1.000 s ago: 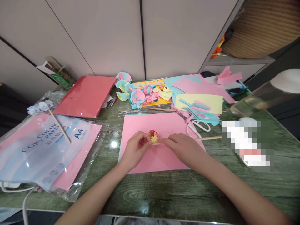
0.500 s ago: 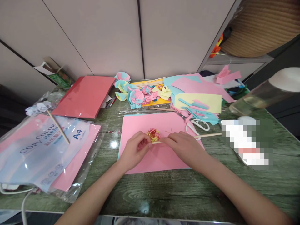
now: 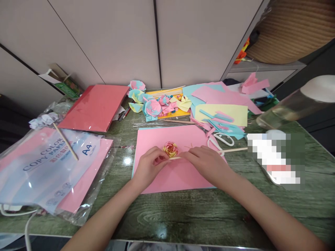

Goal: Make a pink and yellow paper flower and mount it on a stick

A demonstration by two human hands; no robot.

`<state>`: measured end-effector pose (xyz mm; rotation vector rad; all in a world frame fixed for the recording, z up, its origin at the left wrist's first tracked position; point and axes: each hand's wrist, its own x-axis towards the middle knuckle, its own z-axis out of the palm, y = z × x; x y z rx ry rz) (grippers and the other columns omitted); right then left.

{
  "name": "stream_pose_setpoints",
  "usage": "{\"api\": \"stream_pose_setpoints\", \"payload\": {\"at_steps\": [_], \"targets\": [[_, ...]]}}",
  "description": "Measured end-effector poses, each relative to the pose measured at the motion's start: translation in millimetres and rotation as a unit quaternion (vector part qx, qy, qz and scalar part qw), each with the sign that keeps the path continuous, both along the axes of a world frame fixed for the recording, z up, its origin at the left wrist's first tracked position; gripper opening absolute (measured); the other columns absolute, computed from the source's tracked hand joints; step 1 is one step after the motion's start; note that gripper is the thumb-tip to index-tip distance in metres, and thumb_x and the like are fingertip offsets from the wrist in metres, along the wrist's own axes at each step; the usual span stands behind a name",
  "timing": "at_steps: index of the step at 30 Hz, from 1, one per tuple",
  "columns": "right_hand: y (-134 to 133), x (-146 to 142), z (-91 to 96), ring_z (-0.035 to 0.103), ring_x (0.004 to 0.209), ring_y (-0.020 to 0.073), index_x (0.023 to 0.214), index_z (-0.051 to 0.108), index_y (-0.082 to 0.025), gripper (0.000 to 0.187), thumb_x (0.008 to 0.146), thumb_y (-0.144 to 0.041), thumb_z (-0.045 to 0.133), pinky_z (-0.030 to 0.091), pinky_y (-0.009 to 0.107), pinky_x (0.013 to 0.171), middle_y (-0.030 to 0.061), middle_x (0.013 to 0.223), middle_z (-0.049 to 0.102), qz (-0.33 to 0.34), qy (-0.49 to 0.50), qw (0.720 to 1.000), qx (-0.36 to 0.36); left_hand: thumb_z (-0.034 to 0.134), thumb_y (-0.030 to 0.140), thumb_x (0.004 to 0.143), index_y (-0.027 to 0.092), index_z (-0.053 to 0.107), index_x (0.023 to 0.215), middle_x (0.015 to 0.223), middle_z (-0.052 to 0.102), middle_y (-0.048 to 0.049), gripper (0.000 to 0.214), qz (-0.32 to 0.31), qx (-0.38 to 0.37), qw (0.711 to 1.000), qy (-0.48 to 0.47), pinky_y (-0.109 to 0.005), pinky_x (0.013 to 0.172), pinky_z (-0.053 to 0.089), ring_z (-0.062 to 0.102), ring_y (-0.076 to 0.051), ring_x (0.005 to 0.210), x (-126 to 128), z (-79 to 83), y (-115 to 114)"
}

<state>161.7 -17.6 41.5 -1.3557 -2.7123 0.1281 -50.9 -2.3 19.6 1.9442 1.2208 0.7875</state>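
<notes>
Both my hands are over a pink sheet of paper (image 3: 167,179) on the table. My left hand (image 3: 150,164) is closed in a pinch at the left end of a thin wooden stick (image 3: 232,150). My right hand (image 3: 205,160) is closed over the stick farther right, palm down, and the stick comes out beyond it. A short pale stretch shows between the hands. Just behind this stretch lies a round coil of red and yellow string (image 3: 171,149), close to my left fingertips. My fingers partly hide what they grip.
White-handled scissors (image 3: 224,139) lie right of my right hand. Paper flowers (image 3: 153,107) and paper strips (image 3: 225,125) are behind. A plastic pack of colour paper (image 3: 60,167) and a red folder (image 3: 95,108) lie left. At right stand a clear bottle (image 3: 288,104) and a blurred-out object (image 3: 277,164).
The coil has shifted slightly to the left. My left fingers have closed a little flatter on the stick's end. Otherwise the hands have barely moved.
</notes>
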Motion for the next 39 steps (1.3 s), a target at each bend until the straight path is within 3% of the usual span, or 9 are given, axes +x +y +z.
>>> {"api": "stream_pose_setpoints", "payload": {"at_steps": [7, 13, 17, 23, 39], "targets": [[1.0, -0.4, 1.1, 0.054, 0.081, 0.0173, 0.11, 0.053, -0.024, 0.035, 0.081, -0.008, 0.043, 0.035, 0.028, 0.068, 0.0035, 0.085, 0.061, -0.015, 0.027, 0.999, -0.028, 0.056, 0.026, 0.076, 0.018, 0.062, 0.076, 0.079, 0.06, -0.0049, 0.009, 0.006, 0.09, 0.996, -0.02, -0.026, 0.067, 0.047, 0.056, -0.014, 0.077, -1.5, -3.1, -3.1], [1.0, 1.7, 3.6, 0.055, 0.086, 0.0184, 0.11, 0.052, -0.026, 0.034, 0.082, -0.01, 0.041, 0.037, 0.029, 0.071, 0.0034, 0.091, 0.062, -0.017, 0.04, 0.998, -0.045, 0.054, 0.021, 0.078, 0.019, 0.059, 0.083, 0.084, 0.063, -0.0044, 0.007, -0.026, 0.146, 0.989, 0.014, -0.027, 0.072, 0.046, 0.056, -0.013, 0.082, -4.1, -6.6, -3.4], [1.1, 2.2, 2.0, 0.055, 0.087, 0.0188, 0.111, 0.051, -0.026, 0.034, 0.082, -0.009, 0.042, 0.038, 0.03, 0.072, 0.0033, 0.092, 0.062, -0.012, 0.037, 0.998, -0.04, 0.053, 0.023, 0.079, 0.019, 0.057, 0.083, 0.081, 0.061, -0.0025, 0.007, -0.026, 0.111, 0.993, 0.037, -0.024, 0.068, 0.044, 0.054, -0.011, 0.075, -3.2, -5.1, -3.5], [1.9, 2.3, 0.1, 0.055, 0.085, 0.0185, 0.111, 0.051, -0.025, 0.033, 0.083, -0.01, 0.042, 0.037, 0.029, 0.071, 0.0035, 0.089, 0.062, -0.009, 0.034, 0.999, -0.034, 0.058, 0.027, 0.075, 0.02, 0.06, 0.089, 0.076, 0.059, -0.0007, 0.016, 0.032, 0.015, 0.999, 0.002, -0.022, 0.059, 0.04, 0.05, -0.01, 0.065, 1.5, -1.1, -6.1], [3.4, 4.4, -0.8, 0.053, 0.083, 0.0182, 0.11, 0.051, -0.027, 0.035, 0.082, -0.009, 0.043, 0.034, 0.028, 0.068, 0.0023, 0.088, 0.06, 0.008, 0.037, 0.998, -0.047, 0.069, 0.028, 0.06, 0.017, 0.064, 0.073, 0.07, 0.064, -0.0001, 0.018, 0.108, -0.126, 0.984, -0.06, -0.021, 0.054, 0.039, 0.051, -0.01, 0.059, 3.5, 2.4, -3.2]]}}
